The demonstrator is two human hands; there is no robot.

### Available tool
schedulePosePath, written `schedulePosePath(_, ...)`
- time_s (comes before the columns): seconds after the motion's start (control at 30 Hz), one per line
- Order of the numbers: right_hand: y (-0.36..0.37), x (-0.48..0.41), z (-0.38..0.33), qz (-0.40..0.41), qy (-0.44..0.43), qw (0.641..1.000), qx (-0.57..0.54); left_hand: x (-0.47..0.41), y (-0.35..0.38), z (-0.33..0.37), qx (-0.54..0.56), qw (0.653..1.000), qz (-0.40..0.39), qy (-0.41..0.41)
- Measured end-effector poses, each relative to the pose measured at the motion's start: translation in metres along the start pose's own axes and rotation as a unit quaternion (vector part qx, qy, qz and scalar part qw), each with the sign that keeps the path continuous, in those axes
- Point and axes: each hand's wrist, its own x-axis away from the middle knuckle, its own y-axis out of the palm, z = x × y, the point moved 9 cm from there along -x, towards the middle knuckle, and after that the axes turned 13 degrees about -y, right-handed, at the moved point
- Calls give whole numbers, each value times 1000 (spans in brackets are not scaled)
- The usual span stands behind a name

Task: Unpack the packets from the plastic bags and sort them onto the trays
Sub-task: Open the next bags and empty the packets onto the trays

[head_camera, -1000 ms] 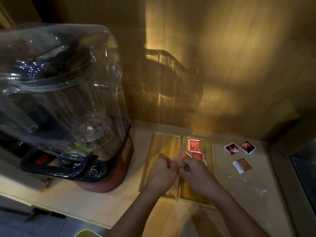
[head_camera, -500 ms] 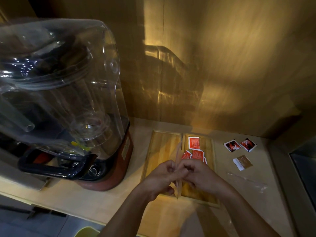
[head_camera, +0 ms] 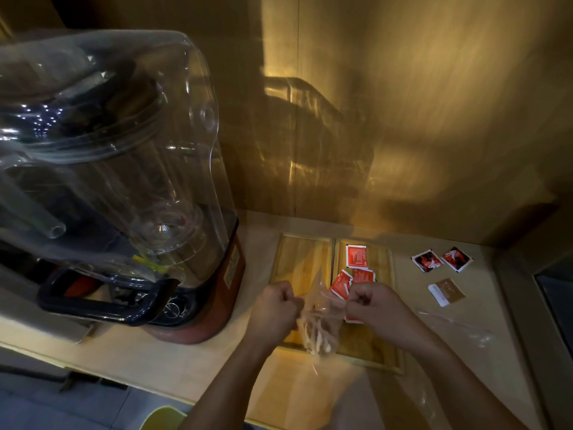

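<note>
A clear plastic bag (head_camera: pixel 317 327) with pale contents hangs between my two fists above the trays. My left hand (head_camera: pixel 276 308) grips its left edge and my right hand (head_camera: pixel 372 304) grips its right edge, stretching the top apart. Two wooden trays lie side by side beneath: the left tray (head_camera: pixel 302 259) shows bare wood, the right tray (head_camera: pixel 379 265) holds red packets (head_camera: pixel 356 256), partly hidden by my right hand. On the counter to the right lie two red-and-black packets (head_camera: pixel 441 259) and a brown packet (head_camera: pixel 446 291).
A large blender (head_camera: pixel 117 187) with a clear cover stands on the left of the wooden counter. An empty clear bag (head_camera: pixel 459 327) lies at the right. A dark sink edge (head_camera: pixel 555 302) borders the far right. A wooden wall rises behind.
My hands have moved apart from a touching position, pulling the plastic bag's top wide between them. The packets on the tray and counter have not moved.
</note>
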Motion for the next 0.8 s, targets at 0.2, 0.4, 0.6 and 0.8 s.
schedulePosePath(0.2, 19, -3, -11, -79, -18, 979, 189, 16, 18, 32, -168, 979, 16, 118)
schedulePosePath(0.4, 17, -5, -36, -54, -94, 955, 275, 28, 8, 48, -301, 929, 118, 181)
schedulePosePath(0.6, -3, -5, -39, 17, -79, 925, 371, 30, -5, 51, -378, 894, 162, 177)
schedulePosePath(0.8, -20, -2, -27, 62, -7, 943, 327, 21, -28, 37, -321, 924, 168, 120)
